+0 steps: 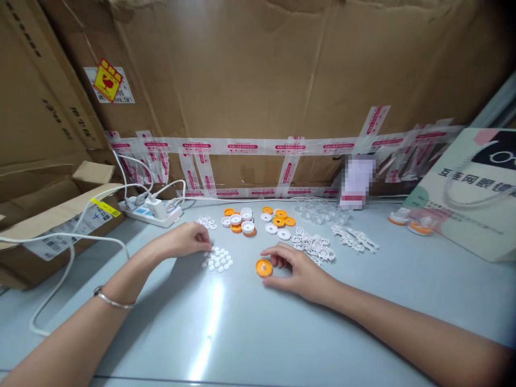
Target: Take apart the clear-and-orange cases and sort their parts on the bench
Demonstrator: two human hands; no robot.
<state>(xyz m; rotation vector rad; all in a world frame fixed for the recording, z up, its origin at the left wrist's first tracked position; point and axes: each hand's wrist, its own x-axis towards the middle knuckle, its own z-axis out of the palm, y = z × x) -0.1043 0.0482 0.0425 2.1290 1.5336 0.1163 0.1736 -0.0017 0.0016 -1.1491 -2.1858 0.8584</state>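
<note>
My left hand (188,239) has its fingertips pressed together at the left edge of a cluster of small white discs (220,259); whatever is between them is hidden. Around an orange round disc (264,267) with a raised rim, the thumb and index finger of my right hand (296,271) curve in from the right. A small whitish piece shows at the middle of that disc. Just beyond my right hand lies a pile of white lattice-like pieces (316,246). Orange and white round caps (248,228), some stacked, sit beyond both hands.
Clear plastic parts (322,211) stand at the back, near a blurred upright phone-like object (357,183). To the left are a power strip (157,214), loose white cables and an open carton (60,226). A printed bag (467,199) and two orange-based pieces (420,226) occupy the right.
</note>
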